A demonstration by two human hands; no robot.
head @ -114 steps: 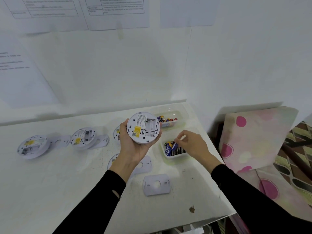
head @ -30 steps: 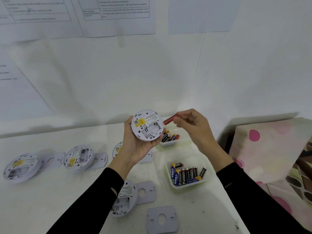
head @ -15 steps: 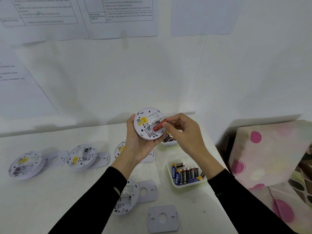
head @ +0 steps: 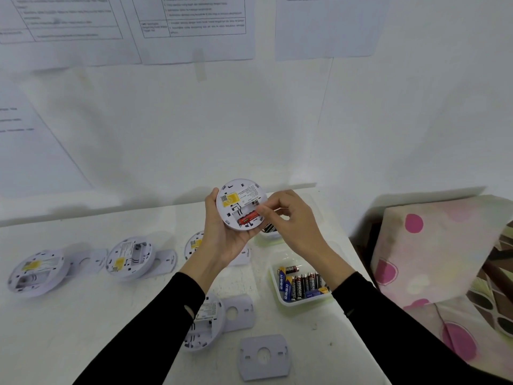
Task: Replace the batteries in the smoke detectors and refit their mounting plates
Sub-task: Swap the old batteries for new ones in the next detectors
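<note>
Left hand [head: 224, 243] was raised above the counter [head: 83, 329], palm up, fingers and thumb clasped round the rim of the smoke detector [head: 241, 204], whose open back faced me. My right hand [head: 291, 223] was at the detector's right edge, wrist bent, thumb and forefinger pinching the end of a red battery [head: 249, 218] that lay in the compartment, the other fingers curled. Beneath that forearm a tray [head: 302, 303] of batteries sat on the counter.

We see a white wall [head: 249, 120] with printed sheets [head: 194, 29] taped above the white bench [head: 83, 329], and a pink-dotted cushion [head: 433, 245] right of the bench.
</note>
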